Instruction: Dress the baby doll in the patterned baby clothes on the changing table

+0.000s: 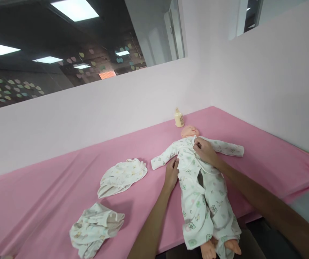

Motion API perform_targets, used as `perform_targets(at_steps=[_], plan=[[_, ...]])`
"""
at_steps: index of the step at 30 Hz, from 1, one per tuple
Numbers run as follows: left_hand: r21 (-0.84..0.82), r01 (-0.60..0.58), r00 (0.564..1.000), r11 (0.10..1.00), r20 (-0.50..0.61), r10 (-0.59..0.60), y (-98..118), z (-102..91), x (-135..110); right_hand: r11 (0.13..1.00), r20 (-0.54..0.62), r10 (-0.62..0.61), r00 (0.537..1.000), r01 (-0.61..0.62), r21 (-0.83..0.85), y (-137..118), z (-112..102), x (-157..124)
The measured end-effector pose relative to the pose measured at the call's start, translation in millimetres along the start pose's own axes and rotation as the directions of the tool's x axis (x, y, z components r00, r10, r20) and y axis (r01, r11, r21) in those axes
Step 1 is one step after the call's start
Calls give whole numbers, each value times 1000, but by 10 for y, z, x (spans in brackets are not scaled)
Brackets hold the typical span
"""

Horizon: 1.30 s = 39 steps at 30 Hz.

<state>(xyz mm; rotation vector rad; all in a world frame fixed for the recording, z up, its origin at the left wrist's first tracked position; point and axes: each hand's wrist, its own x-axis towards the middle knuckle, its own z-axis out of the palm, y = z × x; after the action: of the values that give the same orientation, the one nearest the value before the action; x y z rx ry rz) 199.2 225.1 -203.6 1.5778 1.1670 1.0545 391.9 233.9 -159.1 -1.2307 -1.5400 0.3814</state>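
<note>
A baby doll [190, 131] lies on its back, dressed in a white printed baby top [184, 151] and matching trousers [197, 205]. Its sleeves stretch out to both sides, and its bare feet stick out at the near end. My right hand [205, 149] is closed on the front edge of the top, near the chest. At the doll's left-hand side in the picture, my left hand [172, 172] has its fingers closed against the side of the top, pinching its edge. The exact fingertip hold is partly hidden there.
A pink-covered table [62, 180] carries the doll. To the left lie a folded printed cloth garment [123, 177] and a crumpled one [95, 228]. A pump bottle [179, 118] stands beyond the doll's head, by the white wall [143, 97].
</note>
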Motion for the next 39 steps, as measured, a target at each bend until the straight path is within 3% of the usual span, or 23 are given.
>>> perform_targets(at_steps=[8, 13, 33, 39], plan=[[14, -66, 998, 998, -2, 66, 37, 31, 4, 995, 38, 6, 999, -10, 104, 92, -38, 23], [10, -35, 999, 999, 14, 35, 84, 31, 1, 982, 88, 43, 995, -59, 181, 125, -68, 56], [78, 7, 997, 997, 70, -12, 76, -60, 21, 975, 88, 66, 994, -83, 207, 125, -70, 73], [102, 32, 997, 994, 70, -39, 97, -65, 13, 982, 99, 108, 989, -121, 144, 83, -63, 47]])
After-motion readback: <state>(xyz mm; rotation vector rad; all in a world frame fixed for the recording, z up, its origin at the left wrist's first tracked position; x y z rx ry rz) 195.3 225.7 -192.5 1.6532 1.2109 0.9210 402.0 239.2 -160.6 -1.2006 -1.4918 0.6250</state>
